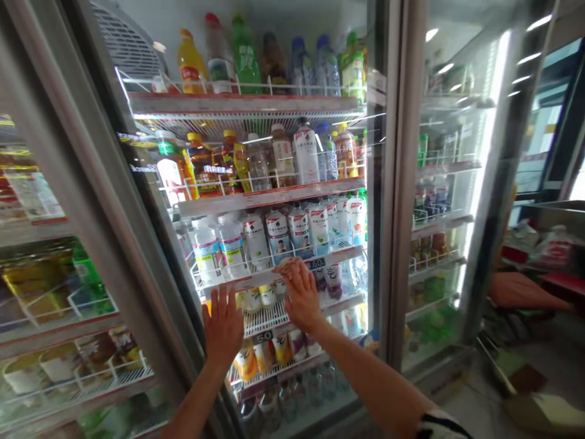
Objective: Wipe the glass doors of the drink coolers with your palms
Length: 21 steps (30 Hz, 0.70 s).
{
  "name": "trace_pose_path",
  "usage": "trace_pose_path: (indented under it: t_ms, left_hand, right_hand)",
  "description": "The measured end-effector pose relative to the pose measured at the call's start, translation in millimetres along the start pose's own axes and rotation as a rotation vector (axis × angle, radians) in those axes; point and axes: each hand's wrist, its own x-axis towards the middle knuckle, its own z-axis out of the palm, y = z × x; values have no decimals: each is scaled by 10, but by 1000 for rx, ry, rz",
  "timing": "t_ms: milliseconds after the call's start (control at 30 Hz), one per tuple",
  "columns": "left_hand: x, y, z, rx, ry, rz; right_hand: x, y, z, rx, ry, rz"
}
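Observation:
My left hand (223,326) is raised in front of the glass-doored drinks fridge, its fingers stretched upward and apart, holding nothing. Whether its palm touches the glass I cannot tell. To its right, my right hand (302,299) reaches forward with bent fingers over a small crumpled tan cloth (284,267), pressed at the glass; its far side is hidden. Behind the hands, white-labelled bottles (278,235) line a wire shelf. Below them stand small cups and bottles with a dark price tag (264,337).
A metal door frame (395,183) runs upright on the right, another (105,201) slants on the left. Upper shelves hold coloured bottles (247,58). At right, a glass door (450,183) stands before more shelves. Beyond it are blurred goods (560,247) and boxes on the floor.

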Motion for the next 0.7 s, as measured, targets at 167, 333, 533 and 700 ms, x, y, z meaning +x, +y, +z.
trace_pose_path:
  t_ms: [167, 333, 533, 700]
  left_hand:
    - [-167, -41, -75, 30, -108, -40]
    - [-226, -7, -113, 46, -158, -102]
    - [-196, 92, -191, 50, -214, -146]
    - [-248, 7, -206, 26, -205, -122]
  right_hand:
    - [-35, 469, -158, -14, 26, 60]
    - [135, 696, -155, -4, 174, 401]
    - [-301, -394, 127, 159, -135, -141]
    - [-234, 259, -3, 47, 26, 103]
